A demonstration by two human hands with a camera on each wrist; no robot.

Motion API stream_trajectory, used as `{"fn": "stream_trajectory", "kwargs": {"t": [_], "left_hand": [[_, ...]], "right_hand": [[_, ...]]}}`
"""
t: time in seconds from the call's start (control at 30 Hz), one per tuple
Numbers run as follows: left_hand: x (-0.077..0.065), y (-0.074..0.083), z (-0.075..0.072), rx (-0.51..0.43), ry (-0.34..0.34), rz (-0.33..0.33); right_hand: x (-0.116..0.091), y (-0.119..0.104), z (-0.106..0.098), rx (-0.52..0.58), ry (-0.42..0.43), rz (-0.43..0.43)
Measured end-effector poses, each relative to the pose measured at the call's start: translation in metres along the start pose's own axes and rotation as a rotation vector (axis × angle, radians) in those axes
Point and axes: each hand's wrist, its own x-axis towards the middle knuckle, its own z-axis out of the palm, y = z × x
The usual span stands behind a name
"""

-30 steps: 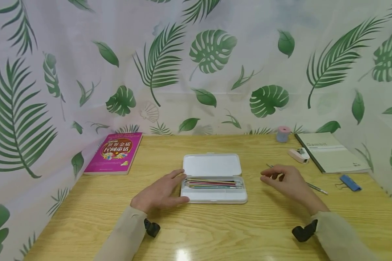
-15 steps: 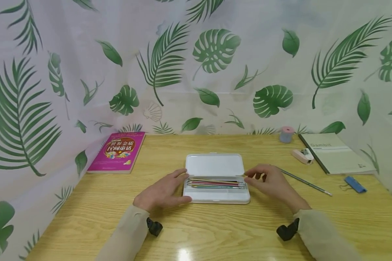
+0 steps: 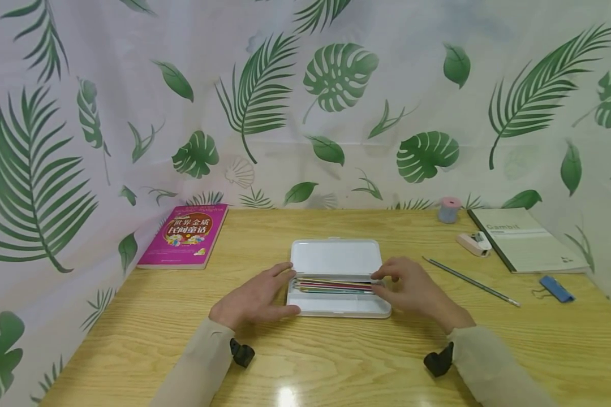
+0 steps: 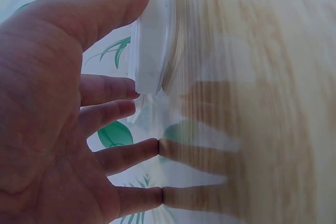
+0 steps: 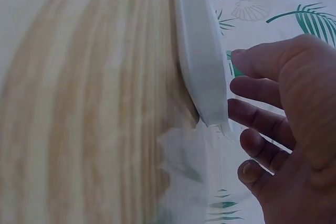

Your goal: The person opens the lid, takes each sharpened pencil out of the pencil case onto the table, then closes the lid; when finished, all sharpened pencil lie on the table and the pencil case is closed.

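Note:
A white pencil case [image 3: 336,307] lies on the table with its lid [image 3: 336,256] folded back. Several pencils [image 3: 331,286] fill its rear compartment; the front one shows bare white plastic. My left hand [image 3: 253,298] steadies the case's left end, thumb at the front corner and fingers spread, two fingertips on the tabletop in the left wrist view. At the other end, my right hand [image 3: 412,288] reaches over the rim, its thumb and forefinger parted above the pencils' ends, which they partly hide. In the right wrist view its fingers are loosely bent beside the case wall.
A single pencil [image 3: 470,281] lies slanted right of my right hand. Beyond it are a blue binder clip [image 3: 556,289], a pink stapler [image 3: 474,244], a pink-and-blue cylinder [image 3: 449,210] and a notebook [image 3: 532,240]. A magenta book [image 3: 183,237] lies at the left.
My right hand has moved left, from beside the loose pencil to over the case's right end, uncovering that pencil. The left hand keeps its place at the case. The view has shifted slightly.

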Motion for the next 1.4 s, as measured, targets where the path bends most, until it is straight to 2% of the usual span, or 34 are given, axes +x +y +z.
{"fn": "stream_trajectory", "kwargs": {"t": [0.3, 0.57, 0.8, 1.17, 1.4], "left_hand": [[0.0017, 0.0004, 0.0004, 0.007, -0.004, -0.002], [0.0015, 0.0009, -0.0003, 0.003, -0.005, -0.007], [0.001, 0.0007, 0.0001, 0.0, -0.005, -0.013], [0.0014, 0.0009, 0.0014, 0.007, 0.003, -0.001], [0.0011, 0.0019, 0.0004, -0.003, 0.006, 0.003]], "right_hand": [[-0.0023, -0.0009, 0.0044, -0.098, -0.029, -0.094], [-0.0033, -0.0046, 0.0052, -0.089, -0.076, -0.089], [-0.004, -0.0023, 0.0058, -0.065, -0.065, -0.121], [-0.004, -0.0009, 0.0039, -0.001, -0.081, -0.07], [-0.0063, -0.0008, 0.0052, 0.055, -0.061, 0.022]]}}
